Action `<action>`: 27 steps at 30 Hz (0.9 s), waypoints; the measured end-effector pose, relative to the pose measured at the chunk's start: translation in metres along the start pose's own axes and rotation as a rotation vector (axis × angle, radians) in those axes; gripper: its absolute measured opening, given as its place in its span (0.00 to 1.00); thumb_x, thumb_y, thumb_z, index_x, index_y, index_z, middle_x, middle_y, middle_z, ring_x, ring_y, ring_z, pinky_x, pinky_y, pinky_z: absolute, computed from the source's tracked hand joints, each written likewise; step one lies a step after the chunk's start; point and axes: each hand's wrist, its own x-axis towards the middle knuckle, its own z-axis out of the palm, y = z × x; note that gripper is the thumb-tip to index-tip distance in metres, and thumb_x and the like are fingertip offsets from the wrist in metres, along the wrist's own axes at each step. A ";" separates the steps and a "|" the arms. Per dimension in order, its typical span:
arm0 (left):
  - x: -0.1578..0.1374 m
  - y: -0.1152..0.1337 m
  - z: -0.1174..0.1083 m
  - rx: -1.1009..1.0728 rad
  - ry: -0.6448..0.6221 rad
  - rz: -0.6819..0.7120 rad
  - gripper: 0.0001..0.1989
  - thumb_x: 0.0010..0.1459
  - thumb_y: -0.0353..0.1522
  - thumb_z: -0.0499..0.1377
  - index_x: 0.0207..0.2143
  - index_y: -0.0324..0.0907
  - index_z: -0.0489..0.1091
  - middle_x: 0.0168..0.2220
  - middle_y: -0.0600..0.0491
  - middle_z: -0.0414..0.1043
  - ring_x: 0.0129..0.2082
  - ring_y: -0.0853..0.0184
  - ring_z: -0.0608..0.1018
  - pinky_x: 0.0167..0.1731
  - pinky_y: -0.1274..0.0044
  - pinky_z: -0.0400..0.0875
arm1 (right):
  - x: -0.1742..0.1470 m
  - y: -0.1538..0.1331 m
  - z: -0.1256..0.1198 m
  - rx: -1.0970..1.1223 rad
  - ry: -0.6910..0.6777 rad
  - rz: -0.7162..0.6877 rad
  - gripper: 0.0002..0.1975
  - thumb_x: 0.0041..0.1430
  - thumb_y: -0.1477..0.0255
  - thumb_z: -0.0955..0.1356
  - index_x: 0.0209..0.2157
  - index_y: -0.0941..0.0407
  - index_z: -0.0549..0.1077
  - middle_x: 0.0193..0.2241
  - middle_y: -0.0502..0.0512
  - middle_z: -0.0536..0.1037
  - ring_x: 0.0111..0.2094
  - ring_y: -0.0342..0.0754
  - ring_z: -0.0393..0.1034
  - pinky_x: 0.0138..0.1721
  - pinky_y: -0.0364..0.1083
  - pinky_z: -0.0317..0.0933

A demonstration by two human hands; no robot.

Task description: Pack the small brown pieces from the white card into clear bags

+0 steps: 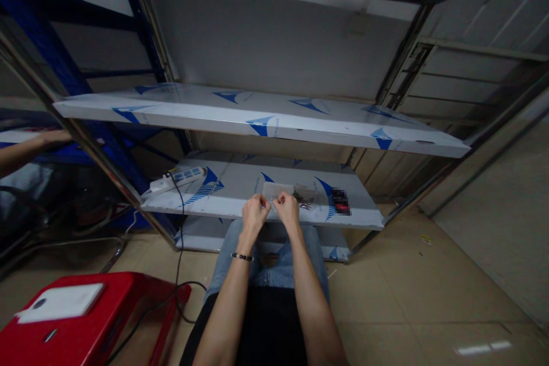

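My left hand [255, 211], with a beaded bracelet [242, 256] at the wrist, is closed in a pinch at the front edge of the middle shelf [231, 200]. Close beside it, my right hand [286, 207] also has its fingers pinched together. Whatever the fingertips hold is too small to make out. Just behind the hands lies a pale, translucent tray or sheet [278, 189]. To its right is a clear plastic bag [305, 197] with small metallic pieces. Farther right sits a blurred-out dark and red item [341, 202].
A white power strip [176, 179] lies on the shelf's left end, its black cable [182, 234] hanging down. The upper shelf [274, 126] spans above the hands. A red stool [107, 297] bearing a white device [64, 302] stands at lower left. Another person's arm [34, 148] reaches in from the left.
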 end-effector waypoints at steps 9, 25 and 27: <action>-0.009 0.014 0.005 0.042 0.068 0.032 0.02 0.59 0.31 0.58 0.32 0.43 0.69 0.33 0.49 0.73 0.33 0.62 0.75 0.33 0.75 0.61 | -0.001 0.014 0.001 0.165 -0.073 -0.065 0.06 0.53 0.73 0.66 0.35 0.53 0.71 0.28 0.50 0.75 0.34 0.49 0.72 0.40 0.45 0.65; 0.000 -0.048 -0.015 -1.169 -0.419 -0.401 0.26 0.61 0.47 0.62 0.53 0.37 0.70 0.48 0.38 0.78 0.39 0.60 0.83 0.28 0.78 0.76 | -0.002 0.022 -0.018 0.867 -0.306 0.116 0.25 0.53 0.50 0.71 0.42 0.53 0.64 0.29 0.53 0.81 0.22 0.49 0.77 0.18 0.40 0.64; 0.000 -0.045 -0.013 -1.153 -0.430 -0.374 0.26 0.58 0.45 0.65 0.52 0.37 0.72 0.49 0.38 0.78 0.39 0.60 0.83 0.26 0.79 0.75 | -0.004 0.024 -0.021 0.863 -0.340 0.117 0.25 0.52 0.51 0.72 0.41 0.54 0.65 0.29 0.53 0.81 0.22 0.49 0.77 0.18 0.40 0.64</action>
